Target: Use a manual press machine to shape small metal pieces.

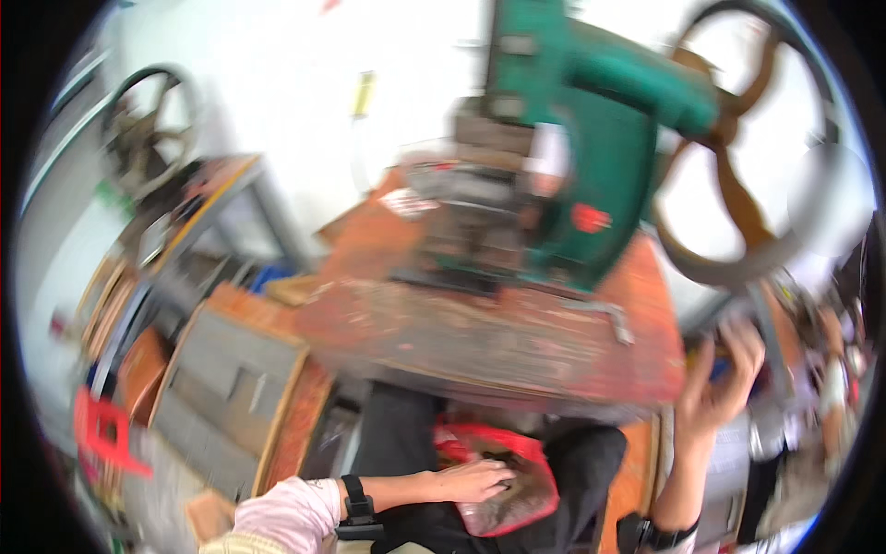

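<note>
My left hand (475, 481) reaches into a red-rimmed container (528, 526) between my thighs. Its fingers curl down together onto the grey-brown contents, which are too blurred to name, and whatever they pinch is hidden. Up at the right corner of the worn red bench, my right hand (724, 383) is raised with fingers apart and holds nothing. Below the flywheel (738, 268) of a green hand press (600, 157), that hand looks separate from the wheel rim. The press stands on the bench (415, 342) in front of me, its dark tooling (475, 231) at the left.
A hex key-like bent metal rod (616, 319) lies on the bench's right side. To the left are a grey wood-framed board (221, 397), a red plastic stool-like object (106, 432) and another wheel (148, 134). At far right, another person's arm (833, 379) shows blurred.
</note>
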Tool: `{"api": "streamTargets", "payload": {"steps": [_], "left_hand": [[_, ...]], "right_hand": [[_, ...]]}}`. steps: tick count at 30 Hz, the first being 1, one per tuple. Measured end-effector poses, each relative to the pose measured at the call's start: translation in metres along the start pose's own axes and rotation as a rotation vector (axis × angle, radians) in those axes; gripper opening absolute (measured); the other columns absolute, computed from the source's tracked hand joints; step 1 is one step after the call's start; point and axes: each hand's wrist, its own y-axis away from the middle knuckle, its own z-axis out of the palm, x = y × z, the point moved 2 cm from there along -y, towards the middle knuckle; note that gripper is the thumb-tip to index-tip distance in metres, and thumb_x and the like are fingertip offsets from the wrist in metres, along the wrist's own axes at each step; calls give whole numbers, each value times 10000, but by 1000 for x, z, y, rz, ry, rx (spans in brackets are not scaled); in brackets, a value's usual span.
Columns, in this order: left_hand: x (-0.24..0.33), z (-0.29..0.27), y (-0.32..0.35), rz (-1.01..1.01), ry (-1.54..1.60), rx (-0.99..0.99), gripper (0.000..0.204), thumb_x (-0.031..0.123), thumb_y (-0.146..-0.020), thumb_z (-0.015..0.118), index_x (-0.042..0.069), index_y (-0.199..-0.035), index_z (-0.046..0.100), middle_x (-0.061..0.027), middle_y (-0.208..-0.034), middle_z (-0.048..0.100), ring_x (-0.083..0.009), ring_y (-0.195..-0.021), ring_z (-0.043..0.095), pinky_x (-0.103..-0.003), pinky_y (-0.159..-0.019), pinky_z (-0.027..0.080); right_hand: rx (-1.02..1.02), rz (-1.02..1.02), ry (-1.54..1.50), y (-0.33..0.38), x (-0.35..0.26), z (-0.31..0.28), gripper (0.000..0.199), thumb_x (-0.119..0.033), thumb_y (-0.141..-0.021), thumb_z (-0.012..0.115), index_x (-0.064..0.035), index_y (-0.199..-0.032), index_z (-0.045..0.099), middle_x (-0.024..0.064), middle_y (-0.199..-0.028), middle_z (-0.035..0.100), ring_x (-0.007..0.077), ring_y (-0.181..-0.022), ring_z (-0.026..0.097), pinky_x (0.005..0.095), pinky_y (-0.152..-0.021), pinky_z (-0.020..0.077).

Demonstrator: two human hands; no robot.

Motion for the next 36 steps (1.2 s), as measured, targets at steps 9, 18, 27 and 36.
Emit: {"api": "streamTargets", "payload": {"steps": [9,18,27,36], "left_hand": [[-4,-215,177,-861,-666,836,225,84,-826,626,-1,-1030,665,-205,-948,660,-372,-922,631,-430,-835,507],[-88,-267,308,-1592,-214,714,361,158,-832,676,-54,-1122,641,-178,-1020,687,-250,-931,654,-346,-857,506],[-76,-273,301,-1386,-166,486,550,163,-713,759,-60,-1182,576,-229,-1108,622,-322,-1031,605,-383,-910,479],[-88,-288,300,-1402,-230,255,626,201,-695,783,-24,-1229,544,-234,-1138,622,-350,-1097,588,-403,-941,467]], "right_hand": [[-256,632,-58,131,25,73,285,-123,-988,542,44,-1219,545,160,-1111,614,226,-1011,595,321,-884,471],[-346,635,41,134,31,60,231,-137,-984,554,48,-1115,599,170,-1060,657,251,-961,620,339,-874,471],[-346,618,106,139,40,59,260,-156,-980,561,59,-1111,624,171,-1076,660,277,-974,610,355,-904,451],[-364,632,105,138,41,57,265,-166,-988,545,54,-1113,622,163,-1082,657,277,-980,606,346,-909,447]]}}
